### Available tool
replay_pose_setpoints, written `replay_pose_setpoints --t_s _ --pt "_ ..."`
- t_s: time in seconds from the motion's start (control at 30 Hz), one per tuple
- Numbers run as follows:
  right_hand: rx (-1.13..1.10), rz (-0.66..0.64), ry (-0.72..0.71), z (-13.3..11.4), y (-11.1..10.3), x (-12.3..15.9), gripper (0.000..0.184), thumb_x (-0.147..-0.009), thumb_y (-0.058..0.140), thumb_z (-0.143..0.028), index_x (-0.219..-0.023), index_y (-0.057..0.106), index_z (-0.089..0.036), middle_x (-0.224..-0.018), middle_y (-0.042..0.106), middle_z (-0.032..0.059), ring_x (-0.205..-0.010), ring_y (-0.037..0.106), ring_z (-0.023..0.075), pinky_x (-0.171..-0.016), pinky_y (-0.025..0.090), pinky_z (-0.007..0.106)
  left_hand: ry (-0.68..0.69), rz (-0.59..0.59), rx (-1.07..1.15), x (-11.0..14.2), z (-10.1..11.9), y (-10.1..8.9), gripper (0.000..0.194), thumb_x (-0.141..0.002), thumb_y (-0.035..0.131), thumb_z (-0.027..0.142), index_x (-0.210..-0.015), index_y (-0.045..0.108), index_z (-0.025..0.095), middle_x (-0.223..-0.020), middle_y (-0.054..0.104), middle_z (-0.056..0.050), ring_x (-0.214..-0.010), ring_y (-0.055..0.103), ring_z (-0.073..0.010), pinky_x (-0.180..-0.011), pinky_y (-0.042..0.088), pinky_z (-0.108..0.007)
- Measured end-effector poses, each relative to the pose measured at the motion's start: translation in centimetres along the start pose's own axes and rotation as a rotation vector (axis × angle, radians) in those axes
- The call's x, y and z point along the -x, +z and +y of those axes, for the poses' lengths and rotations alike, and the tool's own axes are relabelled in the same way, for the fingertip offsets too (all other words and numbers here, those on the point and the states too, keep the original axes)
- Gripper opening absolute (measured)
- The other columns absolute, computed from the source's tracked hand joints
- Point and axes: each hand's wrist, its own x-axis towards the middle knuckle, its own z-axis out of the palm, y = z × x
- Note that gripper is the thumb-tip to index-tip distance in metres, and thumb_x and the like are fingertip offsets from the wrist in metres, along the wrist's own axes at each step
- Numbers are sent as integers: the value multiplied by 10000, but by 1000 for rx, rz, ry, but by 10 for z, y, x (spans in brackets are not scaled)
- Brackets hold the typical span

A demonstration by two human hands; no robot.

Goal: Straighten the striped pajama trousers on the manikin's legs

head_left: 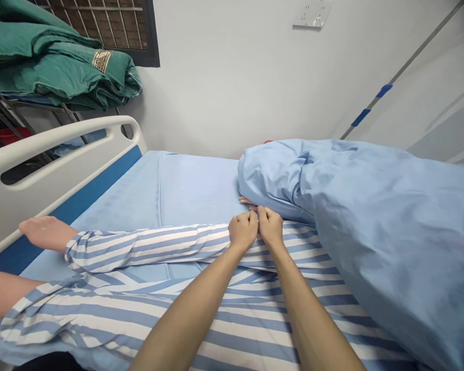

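My left hand (243, 230) and my right hand (270, 225) meet side by side, both closed with the fingers curled under. They rest over the upper part of the far leg of blue-and-white striped trousers (147, 246), worn by a figure lying on the bed. What my fingers grip, if anything, is hidden beneath them. Just past my knuckles, the fingertips of the lying figure's hand (246, 200) poke out from under a light blue quilt (371, 206). The quilt covers the figure's upper part on the right. A bare foot (46, 232) shows at the left.
A light blue sheet (201, 185) covers the bed. The white and blue bed end board (62, 149) stands at the left. Behind it, a folded green blanket (69, 72) lies on a metal rack. A wall with a socket plate (312, 14) and a pole (400, 69) are beyond.
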Motion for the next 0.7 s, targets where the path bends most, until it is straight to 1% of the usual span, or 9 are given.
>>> replay_pose_setpoints --t_s 0.17,0.23,0.3,0.4,0.47,0.53,0.6,0.63,0.7 --pt "20 -25 29 8 1 -6 322 -808 332 -368 -513 401 -259 -377 353 -31 -565 473 157 -416 269 214 30 -26 186 -9 6 -3 473 -854 282 374 -598 619 162 -554 574 -6 -546 480 -104 -529 309 -214" --pt "1 3 -4 12 3 -8 329 -806 326 -379 -507 393 -259 -374 331 -28 -557 457 156 -415 265 213 34 -28 214 -11 10 0 503 -860 253 386 -610 622 155 -554 572 -11 -550 484 -106 -533 319 -213" --pt "-3 26 -27 14 4 -9 324 -806 324 -387 -519 403 -258 -380 325 -26 -555 439 159 -426 271 216 21 -35 139 -11 12 4 492 -862 255 377 -652 643 160 -620 618 -38 -599 521 -128 -587 350 -229" --pt "68 156 -52 12 -1 -12 329 -805 352 -389 -516 398 -237 -401 334 -22 -528 392 150 -448 275 232 19 -48 -41 -6 12 8 428 -851 289 336 -740 669 171 -785 669 -97 -723 571 -178 -684 373 -268" --pt "110 260 -74 12 -10 -16 347 -798 389 -386 -494 364 -218 -419 332 -21 -502 338 130 -464 264 249 52 -71 -98 -3 11 9 401 -840 308 321 -768 676 179 -830 674 -107 -767 580 -194 -702 373 -277" --pt "115 339 -82 18 -22 -21 366 -796 411 -388 -487 338 -207 -436 318 -27 -485 291 106 -479 248 266 72 -86 -100 -2 9 8 392 -834 314 312 -759 680 195 -814 679 -95 -755 579 -187 -687 370 -268" --pt "87 442 -31 30 -31 -26 371 -800 409 -402 -498 354 -195 -444 323 -28 -468 291 91 -483 245 281 61 -90 -73 -2 8 7 389 -826 316 308 -723 677 203 -776 677 -82 -717 568 -170 -655 361 -257" --pt "60 464 24 38 -34 -28 370 -802 402 -404 -503 370 -188 -441 339 -22 -462 308 91 -482 251 286 54 -94 -52 -3 7 6 383 -819 322 309 -697 669 202 -752 672 -75 -696 556 -161 -638 354 -252" --pt "73 437 93 51 -34 -29 361 -794 411 -397 -510 403 -175 -437 365 -11 -467 337 98 -486 263 287 66 -136 7 -6 4 4 356 -793 351 316 -611 630 192 -661 637 -49 -637 518 -138 -597 334 -241"
